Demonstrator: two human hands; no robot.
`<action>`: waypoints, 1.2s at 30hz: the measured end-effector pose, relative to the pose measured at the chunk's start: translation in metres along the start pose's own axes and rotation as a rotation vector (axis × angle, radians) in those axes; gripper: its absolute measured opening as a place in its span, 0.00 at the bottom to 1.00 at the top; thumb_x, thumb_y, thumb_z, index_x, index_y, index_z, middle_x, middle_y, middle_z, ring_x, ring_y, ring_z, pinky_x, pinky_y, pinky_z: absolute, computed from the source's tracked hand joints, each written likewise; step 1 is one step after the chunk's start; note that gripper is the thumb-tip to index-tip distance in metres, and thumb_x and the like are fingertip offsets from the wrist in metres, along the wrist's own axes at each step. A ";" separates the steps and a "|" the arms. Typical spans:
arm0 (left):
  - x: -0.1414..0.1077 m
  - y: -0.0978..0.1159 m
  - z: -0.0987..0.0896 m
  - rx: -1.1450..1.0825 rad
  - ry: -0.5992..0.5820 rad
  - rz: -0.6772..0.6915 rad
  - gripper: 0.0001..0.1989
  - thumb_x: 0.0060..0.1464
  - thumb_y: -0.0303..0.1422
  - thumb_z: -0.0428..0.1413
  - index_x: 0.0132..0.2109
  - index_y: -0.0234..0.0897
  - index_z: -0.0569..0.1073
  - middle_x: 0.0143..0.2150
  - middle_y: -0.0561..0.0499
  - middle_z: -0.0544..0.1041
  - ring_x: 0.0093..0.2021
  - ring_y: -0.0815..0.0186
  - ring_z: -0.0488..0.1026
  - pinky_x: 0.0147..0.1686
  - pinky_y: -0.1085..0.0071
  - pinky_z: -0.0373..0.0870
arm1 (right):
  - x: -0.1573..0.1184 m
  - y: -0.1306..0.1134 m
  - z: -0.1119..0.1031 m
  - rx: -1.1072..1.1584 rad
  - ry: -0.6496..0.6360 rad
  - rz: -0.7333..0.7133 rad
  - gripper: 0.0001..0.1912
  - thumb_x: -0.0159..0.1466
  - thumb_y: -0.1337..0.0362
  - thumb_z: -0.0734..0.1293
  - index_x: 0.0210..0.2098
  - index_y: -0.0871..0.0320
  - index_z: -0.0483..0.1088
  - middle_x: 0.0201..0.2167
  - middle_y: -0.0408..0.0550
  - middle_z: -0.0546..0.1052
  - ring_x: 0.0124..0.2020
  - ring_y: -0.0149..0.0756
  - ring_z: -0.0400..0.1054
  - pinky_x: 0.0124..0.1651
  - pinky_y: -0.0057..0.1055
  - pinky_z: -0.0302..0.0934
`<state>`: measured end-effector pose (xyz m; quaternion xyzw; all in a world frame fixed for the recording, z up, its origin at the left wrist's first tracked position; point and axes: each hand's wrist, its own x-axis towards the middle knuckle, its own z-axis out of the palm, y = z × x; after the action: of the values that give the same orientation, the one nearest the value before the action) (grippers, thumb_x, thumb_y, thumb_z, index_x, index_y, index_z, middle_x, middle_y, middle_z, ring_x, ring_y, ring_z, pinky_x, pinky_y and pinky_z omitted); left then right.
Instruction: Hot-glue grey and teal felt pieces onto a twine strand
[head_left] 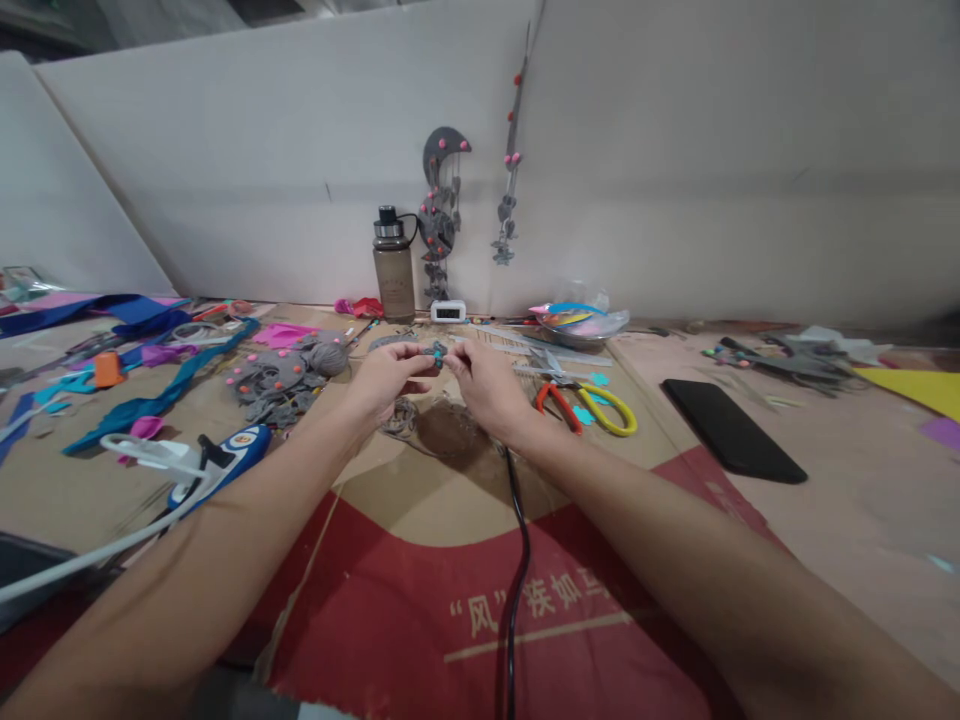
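Over the middle of the cardboard, my left hand (pixel 394 380) and my right hand (pixel 487 385) meet almost fingertip to fingertip. Pinched between them is a small grey-and-teal piece (pixel 437 352), too small to make out its kind. Just below my left hand lies a coil of grey cord (pixel 401 420). Scissors (pixel 589 400) with one red and one yellow handle rest to the right of my right hand, among teal flower-shaped cutouts (pixel 583 415). A black cable (pixel 517 560) runs from beneath my right wrist toward the front edge.
Grey pieces with pink and orange balls (pixel 274 380) are heaped on the left, near a blue-and-white power strip (pixel 232 460). A bottle (pixel 394 270) and small digital clock (pixel 448 312) stand behind; a phone (pixel 731 430) lies right. Grey moon ornaments (pixel 442 150) hang on the wall.
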<state>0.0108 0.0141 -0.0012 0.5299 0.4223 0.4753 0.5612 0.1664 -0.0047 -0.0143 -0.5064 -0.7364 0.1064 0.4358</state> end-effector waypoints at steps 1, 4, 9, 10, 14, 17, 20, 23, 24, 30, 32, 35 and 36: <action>0.000 0.000 0.000 0.012 0.012 0.009 0.11 0.39 0.30 0.66 0.32 0.32 0.75 0.28 0.50 0.75 0.27 0.73 0.72 0.20 0.80 0.63 | 0.000 0.000 0.000 -0.004 0.005 0.007 0.11 0.65 0.61 0.59 0.29 0.57 0.66 0.28 0.45 0.70 0.30 0.33 0.59 0.33 0.30 0.48; 0.000 -0.001 0.002 -0.021 0.043 0.022 0.11 0.38 0.31 0.66 0.31 0.32 0.74 0.25 0.52 0.72 0.24 0.75 0.68 0.18 0.81 0.57 | 0.000 0.002 0.001 -0.006 0.013 0.036 0.12 0.66 0.59 0.58 0.28 0.57 0.65 0.26 0.44 0.69 0.29 0.33 0.58 0.32 0.30 0.47; -0.005 0.003 0.012 -0.120 0.072 -0.001 0.09 0.40 0.26 0.63 0.28 0.31 0.70 0.24 0.51 0.74 0.23 0.74 0.70 0.26 0.76 0.68 | 0.002 0.005 0.002 0.029 0.028 0.051 0.14 0.66 0.58 0.58 0.28 0.58 0.66 0.26 0.44 0.70 0.28 0.32 0.59 0.32 0.29 0.47; -0.006 0.003 0.013 -0.133 0.075 -0.007 0.08 0.40 0.24 0.63 0.28 0.31 0.70 0.24 0.51 0.74 0.24 0.73 0.71 0.28 0.76 0.69 | 0.002 0.006 0.002 0.030 0.032 0.056 0.14 0.66 0.58 0.58 0.28 0.58 0.66 0.26 0.44 0.71 0.28 0.32 0.60 0.32 0.29 0.48; -0.008 0.004 0.017 -0.175 0.068 -0.018 0.09 0.41 0.22 0.62 0.28 0.32 0.67 0.24 0.51 0.74 0.24 0.72 0.72 0.30 0.74 0.71 | 0.003 0.005 0.001 0.027 0.033 0.091 0.16 0.66 0.57 0.57 0.28 0.58 0.67 0.25 0.44 0.71 0.27 0.32 0.61 0.32 0.28 0.48; -0.008 0.002 0.016 -0.200 0.055 -0.012 0.10 0.41 0.22 0.62 0.28 0.32 0.67 0.23 0.51 0.74 0.24 0.72 0.73 0.31 0.74 0.72 | 0.002 0.004 -0.001 0.021 0.037 0.107 0.17 0.67 0.57 0.57 0.27 0.58 0.68 0.24 0.44 0.71 0.27 0.32 0.61 0.31 0.28 0.48; -0.008 0.000 0.016 -0.184 0.035 -0.012 0.11 0.40 0.23 0.63 0.28 0.32 0.67 0.25 0.51 0.75 0.25 0.73 0.73 0.30 0.76 0.71 | 0.002 0.004 -0.002 0.016 0.050 0.102 0.19 0.67 0.56 0.57 0.27 0.58 0.69 0.23 0.44 0.72 0.26 0.31 0.62 0.31 0.28 0.48; -0.008 -0.002 0.015 -0.151 0.025 -0.021 0.13 0.37 0.24 0.66 0.28 0.33 0.67 0.26 0.52 0.75 0.26 0.72 0.73 0.25 0.78 0.69 | 0.001 0.004 -0.002 0.028 0.064 0.085 0.20 0.67 0.54 0.56 0.26 0.58 0.69 0.23 0.44 0.72 0.26 0.31 0.62 0.30 0.28 0.48; -0.008 -0.002 0.016 -0.148 0.022 -0.019 0.14 0.36 0.25 0.66 0.28 0.33 0.67 0.26 0.52 0.74 0.26 0.72 0.73 0.24 0.78 0.68 | 0.001 0.004 -0.002 0.032 0.065 0.083 0.20 0.67 0.54 0.57 0.26 0.58 0.69 0.23 0.44 0.72 0.25 0.31 0.62 0.30 0.28 0.49; -0.010 -0.002 0.018 -0.212 -0.012 0.007 0.15 0.36 0.24 0.66 0.28 0.33 0.66 0.27 0.53 0.74 0.32 0.68 0.76 0.25 0.78 0.68 | 0.002 0.003 -0.002 0.070 0.069 0.075 0.20 0.67 0.54 0.57 0.26 0.58 0.70 0.25 0.45 0.75 0.27 0.31 0.65 0.32 0.28 0.51; -0.010 -0.002 0.019 -0.214 -0.035 0.011 0.13 0.37 0.23 0.65 0.30 0.33 0.69 0.28 0.52 0.75 0.31 0.70 0.75 0.25 0.79 0.68 | 0.002 0.003 -0.002 0.067 0.075 0.072 0.21 0.67 0.53 0.57 0.26 0.58 0.70 0.25 0.45 0.75 0.26 0.31 0.65 0.32 0.28 0.51; -0.012 -0.001 0.021 -0.192 -0.078 0.001 0.11 0.38 0.23 0.64 0.33 0.31 0.73 0.30 0.51 0.76 0.28 0.74 0.73 0.25 0.80 0.68 | 0.002 0.004 -0.003 0.012 0.085 0.067 0.22 0.67 0.52 0.55 0.26 0.58 0.70 0.24 0.45 0.73 0.25 0.31 0.62 0.30 0.29 0.48; -0.012 -0.001 0.021 -0.188 -0.089 -0.007 0.10 0.39 0.24 0.64 0.33 0.31 0.74 0.30 0.51 0.76 0.27 0.75 0.72 0.26 0.80 0.68 | 0.002 0.004 -0.003 -0.017 0.089 0.067 0.23 0.67 0.51 0.55 0.26 0.58 0.70 0.23 0.45 0.73 0.24 0.31 0.61 0.29 0.29 0.47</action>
<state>0.0290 -0.0019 -0.0007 0.4940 0.3521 0.4868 0.6285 0.1714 -0.0017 -0.0135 -0.5387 -0.6999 0.0917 0.4600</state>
